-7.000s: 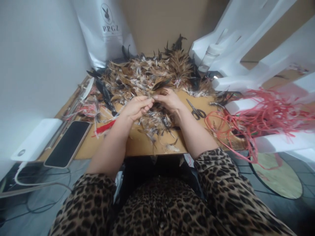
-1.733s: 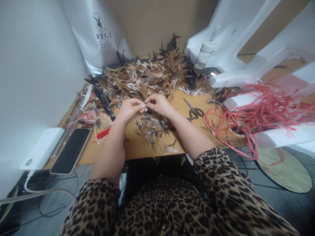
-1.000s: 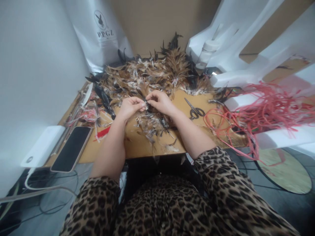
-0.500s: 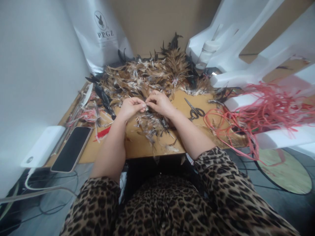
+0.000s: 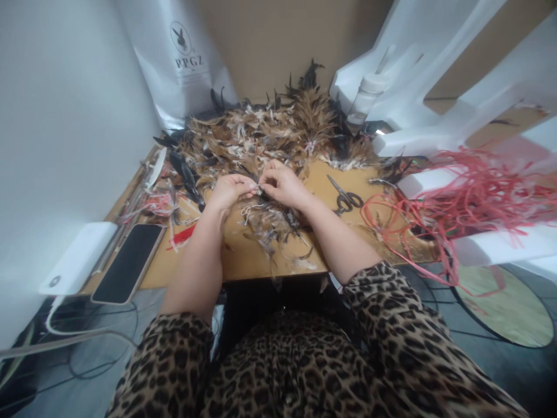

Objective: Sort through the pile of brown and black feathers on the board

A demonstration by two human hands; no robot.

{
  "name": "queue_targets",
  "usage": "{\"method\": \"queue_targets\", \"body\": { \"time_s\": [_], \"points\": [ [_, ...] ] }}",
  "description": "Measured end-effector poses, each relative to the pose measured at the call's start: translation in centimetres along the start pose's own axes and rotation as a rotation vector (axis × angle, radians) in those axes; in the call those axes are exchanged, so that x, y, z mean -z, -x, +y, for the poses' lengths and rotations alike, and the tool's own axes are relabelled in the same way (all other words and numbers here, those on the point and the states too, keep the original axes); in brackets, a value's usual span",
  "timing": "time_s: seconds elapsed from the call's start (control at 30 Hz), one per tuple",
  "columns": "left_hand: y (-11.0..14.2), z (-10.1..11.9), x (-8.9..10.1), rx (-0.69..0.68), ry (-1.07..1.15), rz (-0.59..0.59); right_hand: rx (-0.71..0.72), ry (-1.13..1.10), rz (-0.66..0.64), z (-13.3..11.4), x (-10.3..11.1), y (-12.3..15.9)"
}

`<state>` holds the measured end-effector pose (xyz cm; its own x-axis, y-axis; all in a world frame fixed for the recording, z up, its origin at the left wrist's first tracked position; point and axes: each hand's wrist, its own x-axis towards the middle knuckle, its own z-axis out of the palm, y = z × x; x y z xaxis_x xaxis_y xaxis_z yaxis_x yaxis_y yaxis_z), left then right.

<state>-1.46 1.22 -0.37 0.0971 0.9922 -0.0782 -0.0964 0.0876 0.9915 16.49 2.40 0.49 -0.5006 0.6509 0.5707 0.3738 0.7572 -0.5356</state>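
Observation:
My left hand (image 5: 231,191) and my right hand (image 5: 284,184) meet over the near part of the table, thumbs and fingertips pinched. Between their fingertips is a small feather (image 5: 260,191), mostly covered by the fingers. Just beyond them spreads a large heap of brown, white and black feathers (image 5: 243,130). Loose downy feathers (image 5: 272,223) lie under and in front of the hands, with a curled white thread (image 5: 246,212) by the left fingers. Open black-handled scissors (image 5: 346,198) rest to the right of my right forearm.
On the left are a phone (image 5: 127,264), a white power bank (image 5: 78,258) with a cable, and red strips (image 5: 180,235). To the right, tangled pink-red ribbon (image 5: 487,191) hangs over white foam pieces (image 5: 509,244). A clear bottle (image 5: 363,101) and a printed bag (image 5: 187,69) stand behind.
Both hands stay pinched in nearly the same place. The left fingers have shifted very slightly around the feather, and the whole view has moved a little.

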Motion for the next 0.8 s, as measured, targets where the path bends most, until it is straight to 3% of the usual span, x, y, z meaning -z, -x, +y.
{"method": "queue_targets", "body": {
  "time_s": [0.17,0.3,0.5,0.8],
  "points": [
    [0.0,0.1,0.1,0.084,0.093,0.021,-0.012,-0.041,-0.051,0.0,0.0,0.0],
    [0.3,0.3,-0.1,0.064,0.086,0.003,-0.084,-0.158,0.011,0.3,-0.2,-0.2],
    [0.7,0.5,-0.9,-0.055,-0.01,-0.074,-0.242,-0.261,0.017,0.5,-0.5,-0.2],
    [0.1,-0.1,-1.4,-0.333,-0.229,0.007,-0.382,-0.23,-0.022,0.9,-0.7,-0.1]
  ]
}}
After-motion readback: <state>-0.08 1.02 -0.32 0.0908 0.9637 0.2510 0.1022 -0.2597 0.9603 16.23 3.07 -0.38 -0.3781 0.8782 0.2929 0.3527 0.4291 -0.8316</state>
